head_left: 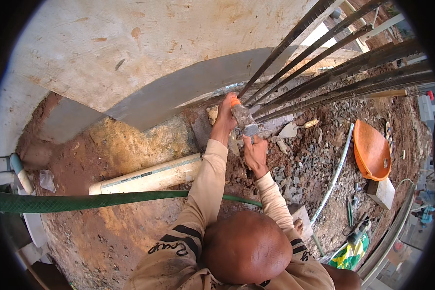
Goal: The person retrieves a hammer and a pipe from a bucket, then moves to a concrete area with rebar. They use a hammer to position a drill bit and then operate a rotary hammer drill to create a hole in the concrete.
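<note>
My left hand (224,117) is closed beside the foot of the rebars, around a hammer (245,121) with a worn grey head and a bit of orange at its far end. Just nearer, my right hand (256,153) is curled, its fingertips up against the near end of the hammer head. What it grips, if anything, is hidden. Several dark ribbed rebars (324,65) rise from the ground by both hands and lean to the upper right. On the rubble to the right lies a pointing trowel (290,130) with a wooden handle.
A pale curved wall (164,63) stands ahead. A cream pipe (150,174) and a green hose (106,201) cross the left side. To the right are gravel (309,166), a light hose (337,171), an orange basin (367,153), a pale block (382,193) and a green-yellow bag (351,253).
</note>
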A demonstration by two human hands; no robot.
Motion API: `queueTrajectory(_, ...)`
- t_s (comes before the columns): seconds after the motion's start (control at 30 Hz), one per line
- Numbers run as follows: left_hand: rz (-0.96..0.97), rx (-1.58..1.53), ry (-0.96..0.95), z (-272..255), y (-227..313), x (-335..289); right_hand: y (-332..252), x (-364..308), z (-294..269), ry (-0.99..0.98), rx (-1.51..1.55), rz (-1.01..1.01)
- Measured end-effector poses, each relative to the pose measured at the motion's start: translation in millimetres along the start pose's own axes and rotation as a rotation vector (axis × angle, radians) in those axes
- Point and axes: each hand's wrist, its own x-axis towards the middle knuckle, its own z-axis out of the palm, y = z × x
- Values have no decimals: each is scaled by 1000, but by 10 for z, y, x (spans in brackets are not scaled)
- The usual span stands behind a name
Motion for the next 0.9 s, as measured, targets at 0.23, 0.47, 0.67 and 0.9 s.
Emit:
queueTrajectory(0.23,-56,21,-75,45,26,65,238,-237,-189,-10,571,-497)
queueTrajectory(0.47,-10,69,-52,-35,52,4,-238,-288,-148,92,183,11)
queueTrajectory(0.67,-56,21,-63,302,-36,55,208,-49,-45,165,319,-193)
queueTrajectory(0.9,-10,52,-81,-146,80,96,-300,-420,-174,78,504,16)
